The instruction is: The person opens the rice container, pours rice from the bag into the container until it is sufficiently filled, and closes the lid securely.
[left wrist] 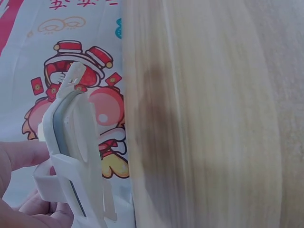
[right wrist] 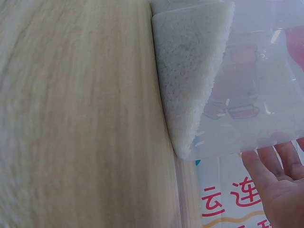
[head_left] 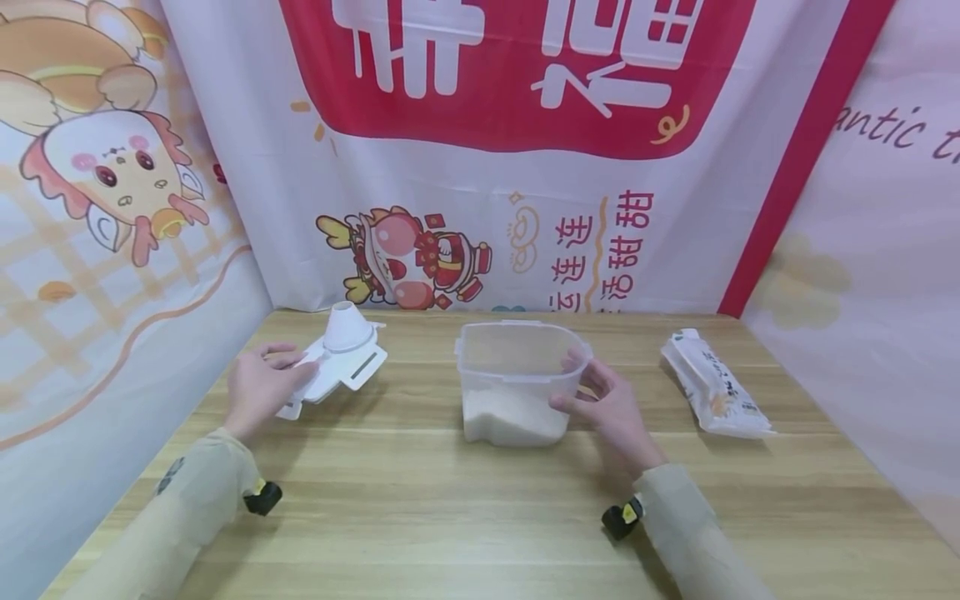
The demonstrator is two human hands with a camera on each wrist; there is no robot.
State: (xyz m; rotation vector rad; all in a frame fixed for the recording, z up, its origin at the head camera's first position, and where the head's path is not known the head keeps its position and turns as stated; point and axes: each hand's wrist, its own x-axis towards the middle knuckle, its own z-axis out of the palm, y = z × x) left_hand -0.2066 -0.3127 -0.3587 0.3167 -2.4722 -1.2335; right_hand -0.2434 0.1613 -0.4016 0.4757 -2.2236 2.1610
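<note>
In the head view, my left hand [head_left: 262,383] pinches the near left edge of a white plastic lid [head_left: 348,367] with a cone-shaped spout on its top. The lid is tilted, with its shadow on the table below. Its side clip [left wrist: 50,185] shows by the fingers in the left wrist view. A translucent plastic container [head_left: 517,367] without a cover stands at the middle of the table, partly filled with white rice [right wrist: 190,71]. My right hand [head_left: 603,408] holds the container at its right side, thumb at the front wall and fingers behind the corner.
A white printed plastic bag [head_left: 716,387] lies at the right of the wooden table [head_left: 450,517]. Printed cloth hangs [head_left: 480,183] rise behind the table and along both sides.
</note>
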